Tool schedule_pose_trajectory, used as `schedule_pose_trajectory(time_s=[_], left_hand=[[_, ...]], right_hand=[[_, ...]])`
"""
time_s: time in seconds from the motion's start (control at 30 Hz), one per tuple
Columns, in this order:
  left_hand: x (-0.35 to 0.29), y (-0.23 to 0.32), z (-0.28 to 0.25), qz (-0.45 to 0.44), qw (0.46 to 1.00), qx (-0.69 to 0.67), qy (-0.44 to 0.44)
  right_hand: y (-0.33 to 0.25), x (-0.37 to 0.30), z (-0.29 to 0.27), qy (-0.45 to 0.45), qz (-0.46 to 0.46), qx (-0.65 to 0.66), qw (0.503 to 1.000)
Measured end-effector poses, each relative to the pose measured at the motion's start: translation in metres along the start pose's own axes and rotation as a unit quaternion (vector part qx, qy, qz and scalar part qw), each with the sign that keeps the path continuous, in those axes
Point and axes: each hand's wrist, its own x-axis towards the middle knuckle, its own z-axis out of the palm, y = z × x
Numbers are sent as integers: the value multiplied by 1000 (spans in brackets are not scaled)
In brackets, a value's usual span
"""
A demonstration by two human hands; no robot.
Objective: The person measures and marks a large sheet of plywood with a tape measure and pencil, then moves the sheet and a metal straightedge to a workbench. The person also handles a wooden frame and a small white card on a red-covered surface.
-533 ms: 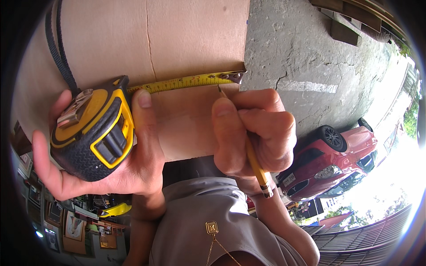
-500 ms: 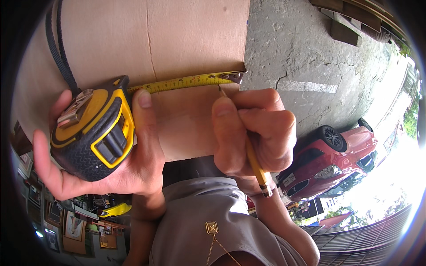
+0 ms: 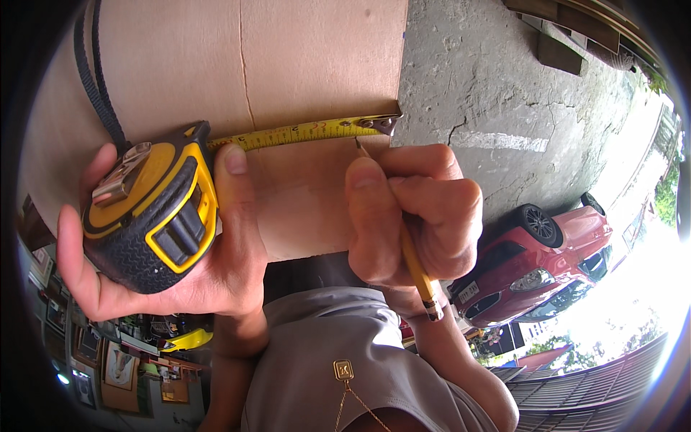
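A yellow and black tape measure (image 3: 155, 216) rests in my left hand (image 3: 234, 252), whose thumb presses near the start of the blade. The yellow blade (image 3: 302, 132) lies across a light wooden board (image 3: 309, 191), its metal end hook (image 3: 389, 122) at the board's right edge. In my right hand (image 3: 432, 216) a yellow pencil (image 3: 414, 266) is pinched between thumb and fingers. Its dark tip is at or just above the board, right below the blade and a little left of the hook. A black wrist strap (image 3: 97, 79) trails from the tape case over the board.
A thin crack line (image 3: 245, 65) runs along the board. Beyond its right edge lies cracked grey concrete floor (image 3: 489, 86). A red car (image 3: 533, 259) stands at the right, and dark wooden pieces (image 3: 561, 50) lie at the upper right. Framed pictures (image 3: 119, 367) show at the lower left.
Almost nothing differs. My right hand and the pencil have shifted very slightly to the right, and the board and blade appear a few pixels over with them.
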Motion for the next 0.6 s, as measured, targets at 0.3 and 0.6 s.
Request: schedule_pose_trajectory(time_s=[0.3, 0.6], left_hand=[[-1, 1, -3, -12, 1000, -1, -4], [0, -1, -3, -8, 1000, -4, -5]], right_hand=[[-2, -1, -1, -3, 1, -15, 1000], [-2, -2, -2, -12, 9, -9, 1000]])
